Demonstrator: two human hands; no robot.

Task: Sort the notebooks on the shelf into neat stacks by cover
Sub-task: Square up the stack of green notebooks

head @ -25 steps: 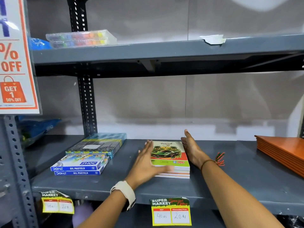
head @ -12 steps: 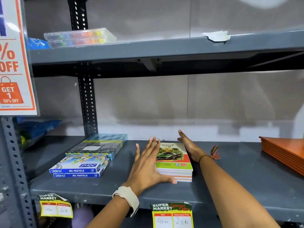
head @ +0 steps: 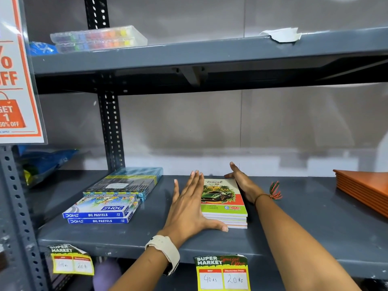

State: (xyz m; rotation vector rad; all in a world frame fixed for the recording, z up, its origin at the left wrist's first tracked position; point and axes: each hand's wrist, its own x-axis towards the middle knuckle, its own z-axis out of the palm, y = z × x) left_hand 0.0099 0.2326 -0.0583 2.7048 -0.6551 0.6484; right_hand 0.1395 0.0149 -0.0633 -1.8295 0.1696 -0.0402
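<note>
A small stack of notebooks (head: 223, 201) with a green car cover lies in the middle of the grey shelf (head: 304, 223). My left hand (head: 189, 204) is flat and spread against the stack's left side, with its thumb along the front edge. My right hand (head: 243, 183) presses the right side and back corner, fingers straight. A second stack of orange-covered notebooks (head: 365, 190) sits at the far right of the same shelf, partly cut off by the frame edge.
Oil pastel boxes (head: 98, 213) and a flat pencil pack (head: 126, 183) lie left of my hands. An upright post (head: 111, 131) stands behind them. Crayon cases (head: 98, 38) rest on the upper shelf (head: 210, 53). Price tags (head: 222, 274) hang on the front lip.
My left hand slid from on top of the stack to its left side, thumb along the front. My right hand stayed against the right side. The stack looks squarer.
</note>
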